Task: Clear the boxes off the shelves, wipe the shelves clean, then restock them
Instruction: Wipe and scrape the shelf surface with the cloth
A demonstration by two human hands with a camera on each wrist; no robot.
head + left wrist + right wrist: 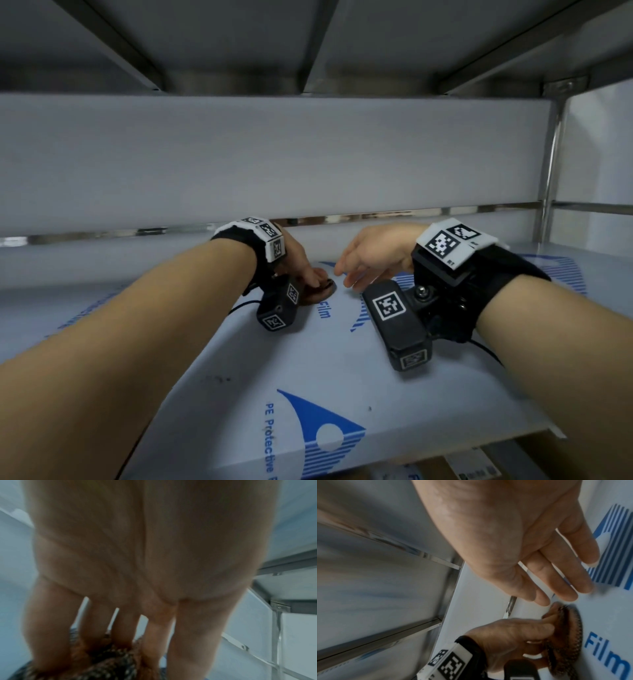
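**Left hand wiping shelf with dark cloth; right hand relaxed alongside**

Left forearm: bare, reaching in from the lower left, with a black wrist strap carrying white blocks printed with black square markers. The left hand (301, 263) is palm-down on the shelf (239, 370), fingers curled round a cloth (320, 291) and pressing it against the surface. In the right wrist view the fingers (537, 626) bunch the fabric beneath them; the left wrist view shows the fingertips sunk into it.

Cloth (568, 635): small, crumpled into a flattened wad, dark brown to black with a pale speckled, knitted-looking weave. It lies on the shelf toward the back, just left of the printed word "Film".

Shelf: a flat panel covered with smooth pale protective film (342, 431) printed in blue, with a pointed emblem, stripes and the words "PE Protective". A few dark specks mark the film near the front. Polished metal rails (445, 211) and an upright post (548, 171) frame the back and right side; the underside of the tier above is matt grey with ribs.

Right hand (373, 255): just beside the cloth, not touching it, fingers (570, 573) extended, slightly spread and loose, holding nothing, tips near the film.

Below the front edge: brown cardboard boxes (479, 466), one with a white label; contents not visible.
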